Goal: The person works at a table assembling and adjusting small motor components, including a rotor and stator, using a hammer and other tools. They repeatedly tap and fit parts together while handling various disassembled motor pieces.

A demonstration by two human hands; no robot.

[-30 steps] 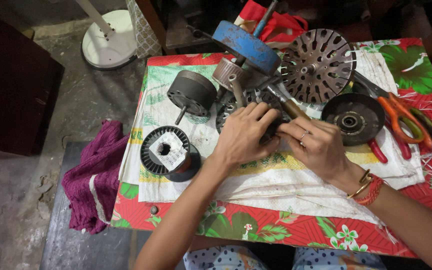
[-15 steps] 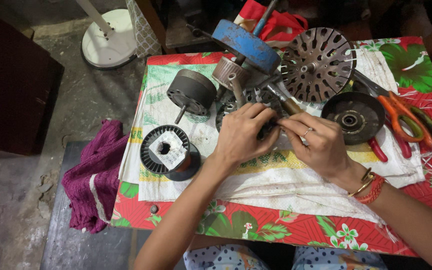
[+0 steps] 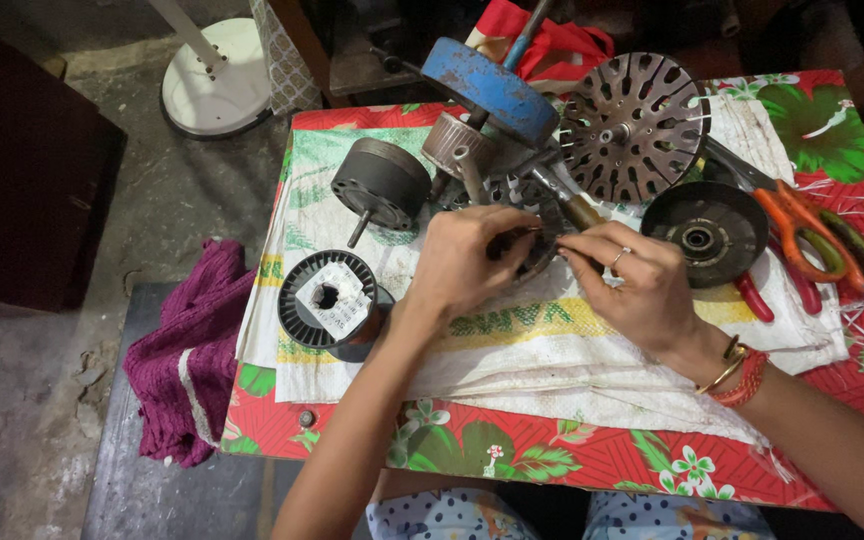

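My left hand (image 3: 467,262) and my right hand (image 3: 632,285) meet over a round metal motor stator (image 3: 524,200) that lies on a white cloth (image 3: 572,345). Left fingers curl on the stator's near edge; the right fingertips pinch something thin at its rim, beside a brown-handled tool (image 3: 577,208). The part under the fingers is hidden. A ring and red-and-gold bangles (image 3: 732,372) are on the right hand and wrist.
A wire spool (image 3: 330,300) and a grey motor rotor (image 3: 380,185) lie left of the hands. A slotted disc (image 3: 634,125), a blue disc (image 3: 487,88), a black housing (image 3: 702,232) and orange scissors (image 3: 812,232) are behind and right. A purple cloth (image 3: 187,355) hangs off the floral table (image 3: 572,460).
Both hands have shifted slightly over the stator; the right fingers have moved closer to the left hand. Nothing else moved.
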